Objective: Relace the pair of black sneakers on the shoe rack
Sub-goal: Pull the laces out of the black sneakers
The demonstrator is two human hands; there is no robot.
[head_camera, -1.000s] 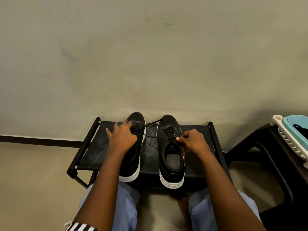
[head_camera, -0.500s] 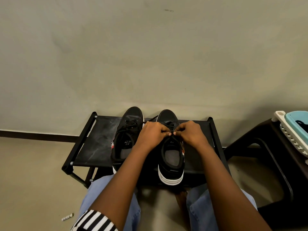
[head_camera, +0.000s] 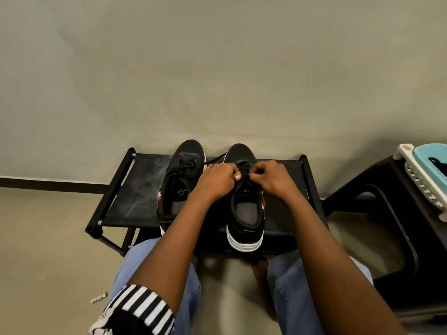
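Two black sneakers with white soles stand side by side on a low black shoe rack [head_camera: 130,189], toes toward the wall. The left sneaker [head_camera: 180,180] has its lace threaded through the eyelets, and a loose end runs toward the other shoe. Over the lacing of the right sneaker [head_camera: 245,213] both hands meet. My left hand [head_camera: 217,181] pinches the black lace [head_camera: 244,166] with curled fingers. My right hand [head_camera: 273,177] pinches the lace from the other side. The eyelets under my fingers are hidden.
A grey wall rises right behind the rack. A dark stool [head_camera: 396,213] stands at the right, carrying a white and teal basket [head_camera: 425,175]. A small striped object [head_camera: 98,298] lies on the floor at lower left. My knees in blue jeans are below the rack.
My left hand left the left sneaker and moved right to the right sneaker's lacing, meeting my right hand. Both now work the lace there; the view shifted slightly.
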